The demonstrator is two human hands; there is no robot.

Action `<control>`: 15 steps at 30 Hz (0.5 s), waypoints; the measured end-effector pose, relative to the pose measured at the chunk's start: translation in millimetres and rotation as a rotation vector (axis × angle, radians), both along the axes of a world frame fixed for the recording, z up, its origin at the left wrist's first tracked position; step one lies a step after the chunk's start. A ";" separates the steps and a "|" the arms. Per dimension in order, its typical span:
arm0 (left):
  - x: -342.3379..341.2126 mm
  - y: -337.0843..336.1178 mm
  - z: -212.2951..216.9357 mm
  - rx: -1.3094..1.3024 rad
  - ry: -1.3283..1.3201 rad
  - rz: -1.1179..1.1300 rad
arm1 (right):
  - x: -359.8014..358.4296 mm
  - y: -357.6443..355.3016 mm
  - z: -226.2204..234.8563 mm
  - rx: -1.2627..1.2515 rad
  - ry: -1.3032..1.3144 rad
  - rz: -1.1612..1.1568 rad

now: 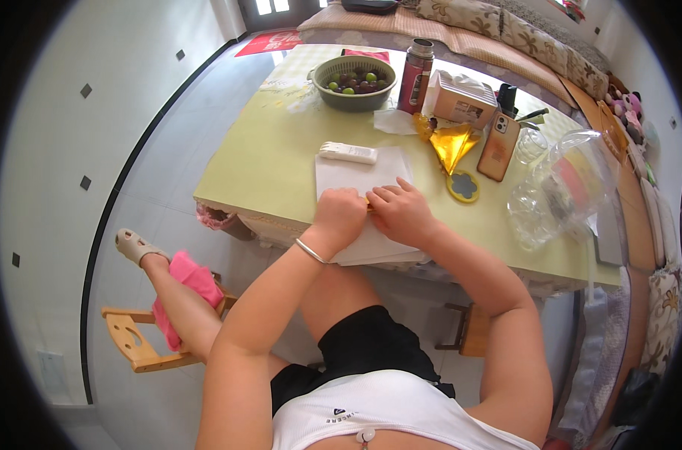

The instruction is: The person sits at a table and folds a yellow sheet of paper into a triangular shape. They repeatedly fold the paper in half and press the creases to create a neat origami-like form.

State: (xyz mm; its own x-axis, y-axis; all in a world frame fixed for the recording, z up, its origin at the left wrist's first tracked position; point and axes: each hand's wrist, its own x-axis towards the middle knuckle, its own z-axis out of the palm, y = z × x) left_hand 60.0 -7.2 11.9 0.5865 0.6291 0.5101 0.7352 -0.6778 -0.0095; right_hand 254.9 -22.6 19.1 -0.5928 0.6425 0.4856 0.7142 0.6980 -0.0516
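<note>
Gripping an orange thing [368,204] (mostly hidden), left hand [339,217] and right hand [402,214], white paper [386,163] beneath, yellow-green table [262,161], grey floor [187,146].

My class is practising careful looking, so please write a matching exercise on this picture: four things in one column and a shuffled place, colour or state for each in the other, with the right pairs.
Column one
1. Left hand
2. Bowl
3. Phone
4. White oblong object

Column two
A. Holds green and dark round fruit
B. Lies at the far end of the white paper
C. Has a bracelet at its wrist
D. Shows an orange-brown back

Right pairs: 1-C, 2-A, 3-D, 4-B
</note>
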 end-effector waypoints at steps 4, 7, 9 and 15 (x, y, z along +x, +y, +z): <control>-7.9 3.0 10.7 -0.184 -0.124 0.013 | -6.0 6.7 -3.4 0.070 -0.046 -0.042; -12.3 -1.4 16.4 -0.185 -0.090 -0.018 | 0.1 9.2 -7.7 0.114 -0.051 -0.070; -10.8 -4.1 16.8 -0.144 -0.066 -0.030 | 7.0 9.1 -12.5 0.156 0.007 -0.095; -3.8 -1.1 -3.9 0.070 0.057 -0.007 | -0.6 10.5 -18.5 0.163 -0.028 -0.001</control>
State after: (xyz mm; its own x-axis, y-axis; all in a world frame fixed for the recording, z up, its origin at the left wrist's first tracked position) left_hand 56.2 -8.3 8.0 0.6204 0.5889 0.5180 0.7273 -0.6792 -0.0989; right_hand 254.3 -12.1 0.7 -0.6067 0.5573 0.5669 0.7148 0.6945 0.0823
